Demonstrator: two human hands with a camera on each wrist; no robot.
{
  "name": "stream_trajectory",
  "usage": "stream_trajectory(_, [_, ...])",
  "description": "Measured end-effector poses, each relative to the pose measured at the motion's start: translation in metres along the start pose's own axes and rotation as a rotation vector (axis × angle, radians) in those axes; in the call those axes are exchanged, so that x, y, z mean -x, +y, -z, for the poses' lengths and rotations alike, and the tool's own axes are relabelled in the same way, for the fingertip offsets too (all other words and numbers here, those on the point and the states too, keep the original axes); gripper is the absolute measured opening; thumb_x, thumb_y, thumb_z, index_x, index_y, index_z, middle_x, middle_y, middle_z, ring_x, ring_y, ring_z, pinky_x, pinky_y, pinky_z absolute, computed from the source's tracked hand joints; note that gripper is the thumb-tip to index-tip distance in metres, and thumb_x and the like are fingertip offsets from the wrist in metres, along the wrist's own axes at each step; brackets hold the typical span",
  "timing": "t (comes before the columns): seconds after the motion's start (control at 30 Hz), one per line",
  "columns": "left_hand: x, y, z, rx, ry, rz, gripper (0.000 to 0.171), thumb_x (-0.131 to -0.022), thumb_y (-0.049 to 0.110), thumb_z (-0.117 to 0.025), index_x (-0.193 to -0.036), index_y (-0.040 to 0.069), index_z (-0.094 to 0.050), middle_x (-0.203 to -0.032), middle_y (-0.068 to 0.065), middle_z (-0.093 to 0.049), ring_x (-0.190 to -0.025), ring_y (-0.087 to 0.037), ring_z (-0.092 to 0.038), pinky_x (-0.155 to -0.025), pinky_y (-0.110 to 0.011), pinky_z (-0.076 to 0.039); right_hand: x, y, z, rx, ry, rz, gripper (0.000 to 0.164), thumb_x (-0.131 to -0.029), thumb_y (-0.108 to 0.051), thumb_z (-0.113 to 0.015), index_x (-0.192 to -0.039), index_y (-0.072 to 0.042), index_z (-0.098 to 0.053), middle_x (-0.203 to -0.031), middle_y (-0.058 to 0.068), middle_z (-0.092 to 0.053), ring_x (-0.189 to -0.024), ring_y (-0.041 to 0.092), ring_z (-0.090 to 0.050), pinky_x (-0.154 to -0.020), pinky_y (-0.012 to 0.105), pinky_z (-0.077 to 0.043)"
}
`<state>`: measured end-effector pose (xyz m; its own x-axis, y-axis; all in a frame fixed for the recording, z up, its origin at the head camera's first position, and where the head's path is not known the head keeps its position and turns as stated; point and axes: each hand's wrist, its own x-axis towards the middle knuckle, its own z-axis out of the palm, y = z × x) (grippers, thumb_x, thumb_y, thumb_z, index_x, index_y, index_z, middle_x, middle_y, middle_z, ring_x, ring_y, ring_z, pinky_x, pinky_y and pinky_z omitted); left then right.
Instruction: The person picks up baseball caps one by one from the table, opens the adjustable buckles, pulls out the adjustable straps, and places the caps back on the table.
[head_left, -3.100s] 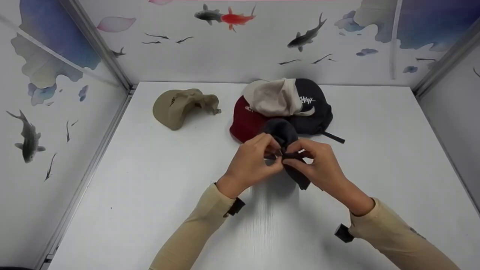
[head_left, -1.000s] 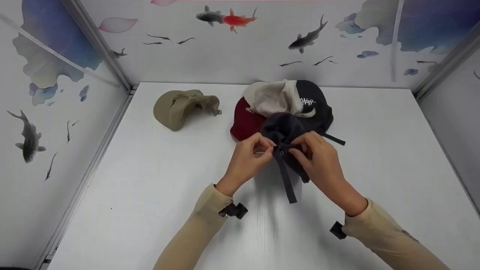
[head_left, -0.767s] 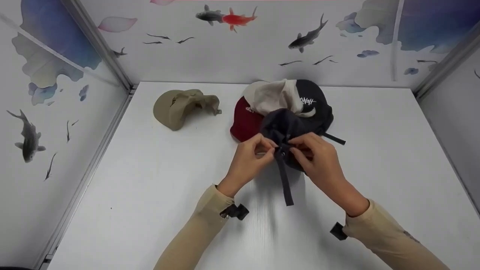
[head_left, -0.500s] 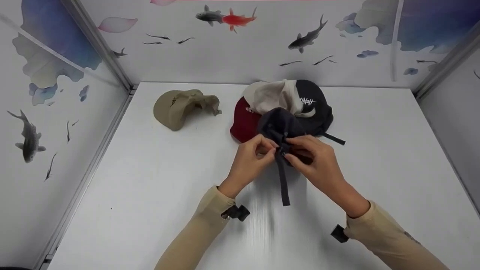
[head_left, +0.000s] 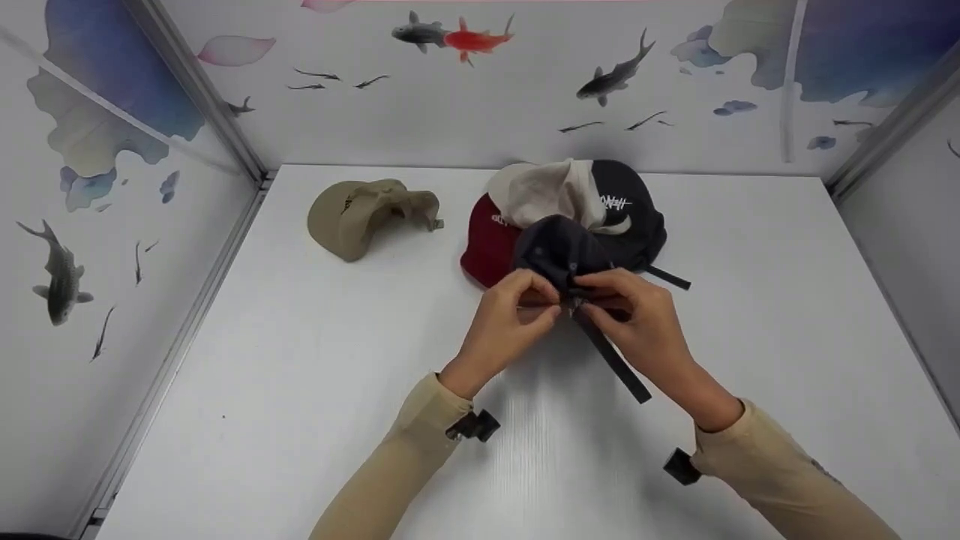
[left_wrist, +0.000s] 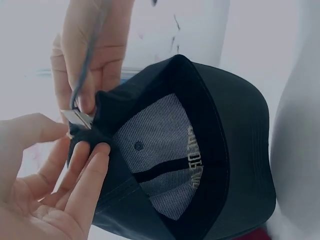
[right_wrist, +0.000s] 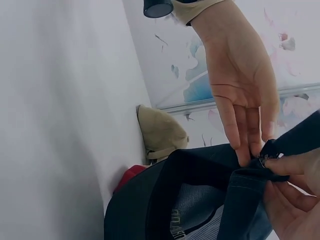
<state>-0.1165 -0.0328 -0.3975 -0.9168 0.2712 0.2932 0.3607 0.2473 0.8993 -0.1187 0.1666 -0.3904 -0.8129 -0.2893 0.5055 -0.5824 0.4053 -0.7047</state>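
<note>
A dark navy baseball cap [head_left: 553, 244] is held up by both hands at its back strap, its mesh-lined inside showing in the left wrist view. My left hand [head_left: 504, 322] pinches the band beside a small metal buckle [left_wrist: 77, 119], thumb and fingertips right at it. From the other side my right hand [head_left: 641, 315] pinches the strap at the buckle, its thumb against the metal in the right wrist view. The loose end of the strap [head_left: 616, 364] hangs below the right fingers, slanting to the lower right. The cap's brim [left_wrist: 245, 145] points away from my hands.
Behind the held cap sits a group of caps: a red one [head_left: 487, 236], a cream one [head_left: 544, 191] and a black one [head_left: 634, 214] with a strap sticking out. A khaki cap [head_left: 337, 217] lies at the back left of the white table [head_left: 300, 390]. Printed panels enclose the sides.
The navy cap has risen and opened out over the past seconds. Its strap end came into view hanging down, then swung to the lower right. Both hands still pinch at the buckle.
</note>
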Motion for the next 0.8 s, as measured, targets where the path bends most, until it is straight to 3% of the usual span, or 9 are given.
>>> stream_trajectory(0.17, [-0.0005, -0.0013, -0.0024, -0.212, 0.062, -0.054, 0.024, -0.088, 0.01, -0.074, -0.109, 0.009, -0.061, -0.114, -0.008, -0.052, -0.107, -0.02, -0.053, -0.094, -0.029, -0.05, 0.0003, 0.0011, 0.0009, -0.018, -0.002, -0.023, 0.036, -0.082, 0.013, -0.072, -0.113, -0.005, -0.072, -0.103, 0.01, -0.072, -0.093, 0.016, -0.072, -0.078, 0.012, -0.055])
stream_trajectory(0.3, [0.0005, -0.0021, -0.0043, -0.319, 0.106, -0.052, 0.036, -0.087, 0.017, -0.077, -0.116, 0.011, -0.056, -0.121, -0.009, -0.041, -0.114, -0.023, -0.04, -0.098, -0.036, -0.043, 0.0009, 0.0017, 0.0018, -0.03, -0.01, -0.054, 0.035, -0.083, 0.013, -0.071, -0.113, -0.004, -0.072, -0.105, 0.01, -0.072, -0.094, 0.013, -0.071, -0.079, 0.013, -0.056])
stream_trajectory(0.5, [0.0, -0.003, -0.0056, -0.317, 0.095, -0.042, 0.05, -0.086, 0.024, -0.08, -0.124, 0.009, -0.05, -0.129, -0.01, -0.037, -0.124, -0.022, -0.04, -0.108, -0.037, -0.042, 0.001, 0.0019, 0.0012, -0.044, -0.012, -0.06, 0.033, -0.084, 0.014, -0.07, -0.112, -0.003, -0.071, -0.105, 0.011, -0.072, -0.095, 0.004, -0.068, -0.08, 0.013, -0.055])
stream_trajectory(0.8, [-0.0005, -0.0033, -0.0056, -0.274, 0.011, -0.013, 0.054, -0.09, 0.029, -0.075, -0.135, 0.009, -0.051, -0.137, -0.008, -0.052, -0.127, -0.018, -0.054, -0.109, -0.033, -0.046, 0.002, -0.0007, -0.0012, -0.107, -0.023, -0.085, 0.031, -0.086, 0.015, -0.066, -0.112, -0.001, -0.071, -0.106, 0.013, -0.072, -0.097, 0.0, -0.067, -0.081, 0.014, -0.056])
